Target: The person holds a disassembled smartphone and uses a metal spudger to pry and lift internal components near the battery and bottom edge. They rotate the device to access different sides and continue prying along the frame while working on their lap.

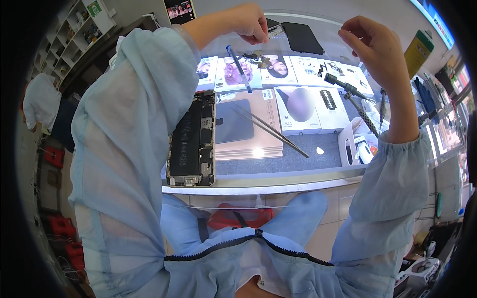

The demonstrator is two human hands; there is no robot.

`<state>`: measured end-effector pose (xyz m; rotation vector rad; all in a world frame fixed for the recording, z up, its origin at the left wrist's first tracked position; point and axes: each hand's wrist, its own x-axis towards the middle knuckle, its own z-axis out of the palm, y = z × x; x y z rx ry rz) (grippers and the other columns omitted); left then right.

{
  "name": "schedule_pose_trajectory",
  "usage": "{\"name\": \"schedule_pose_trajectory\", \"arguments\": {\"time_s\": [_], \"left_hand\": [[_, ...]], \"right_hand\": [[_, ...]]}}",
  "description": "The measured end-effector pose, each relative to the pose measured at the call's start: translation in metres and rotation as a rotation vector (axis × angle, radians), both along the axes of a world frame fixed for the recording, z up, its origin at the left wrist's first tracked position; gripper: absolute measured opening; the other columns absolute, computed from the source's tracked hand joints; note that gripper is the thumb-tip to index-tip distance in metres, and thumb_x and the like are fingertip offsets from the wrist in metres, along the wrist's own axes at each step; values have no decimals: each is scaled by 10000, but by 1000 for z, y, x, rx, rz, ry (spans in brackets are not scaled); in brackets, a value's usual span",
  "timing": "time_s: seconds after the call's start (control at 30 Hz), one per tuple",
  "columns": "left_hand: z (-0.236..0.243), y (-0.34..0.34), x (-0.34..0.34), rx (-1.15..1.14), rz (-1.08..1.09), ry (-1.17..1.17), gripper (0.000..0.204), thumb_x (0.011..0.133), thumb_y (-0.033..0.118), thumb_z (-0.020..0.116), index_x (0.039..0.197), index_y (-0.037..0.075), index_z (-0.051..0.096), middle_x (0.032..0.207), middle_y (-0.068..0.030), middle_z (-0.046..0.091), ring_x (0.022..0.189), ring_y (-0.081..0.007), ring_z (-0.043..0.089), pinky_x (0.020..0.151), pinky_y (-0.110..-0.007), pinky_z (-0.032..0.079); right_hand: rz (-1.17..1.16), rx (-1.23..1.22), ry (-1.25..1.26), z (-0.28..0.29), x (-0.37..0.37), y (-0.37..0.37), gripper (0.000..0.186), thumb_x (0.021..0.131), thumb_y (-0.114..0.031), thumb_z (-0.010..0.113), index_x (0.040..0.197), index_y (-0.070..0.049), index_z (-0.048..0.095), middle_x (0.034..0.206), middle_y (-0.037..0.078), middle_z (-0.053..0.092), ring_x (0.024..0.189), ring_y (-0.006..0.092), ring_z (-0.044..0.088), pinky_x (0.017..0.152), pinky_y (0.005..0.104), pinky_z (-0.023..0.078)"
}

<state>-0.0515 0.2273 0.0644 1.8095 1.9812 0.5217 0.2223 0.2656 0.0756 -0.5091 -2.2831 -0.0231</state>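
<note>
My left hand [251,24] reaches over the far side of the glass counter, its fingertips pinched together. Whatever lies between them is too small to make out. Just below it is a small pile of metal pieces [259,59], with a blue pen [239,68] beside them. Raised at the far right, my right hand [373,45] is loosely curled, thumb and fingers apart, with nothing visible in it. An opened smartphone [193,144] with its battery and circuit board exposed lies under my left forearm. Metal tweezers [278,135] rest right of it, partly over a dark blue-grey phone-shaped panel [234,120].
A black flat panel [303,38] lies between my hands at the back. Screwdriver-like tools [345,85] and a white bin [349,145] stand at the right. Flat boxes [298,111] show under the glass. A phone with a lit screen [180,10] stands far left.
</note>
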Motion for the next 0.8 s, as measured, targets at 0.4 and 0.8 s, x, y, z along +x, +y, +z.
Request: {"name": "schedule_pose_trajectory", "arguments": {"time_s": [0.4, 0.8], "left_hand": [[-11, 17, 11, 229, -102, 76, 142, 869, 164, 583, 889, 23, 588, 669, -46, 603, 569, -91, 563, 499, -232, 437], [-22, 13, 23, 50, -226, 40, 182, 883, 139, 568, 989, 7, 635, 861, -100, 658, 767, -140, 642, 711, -243, 529]], "right_hand": [[17, -16, 7, -1, -1, -1, 172, 828, -195, 636, 859, -29, 667, 787, 110, 672, 671, 208, 645, 620, 274, 507], [31, -22, 6, -2, -2, -2, 182, 818, -198, 641, 830, -17, 660, 762, 108, 671, 659, 215, 647, 607, 285, 504]]}}
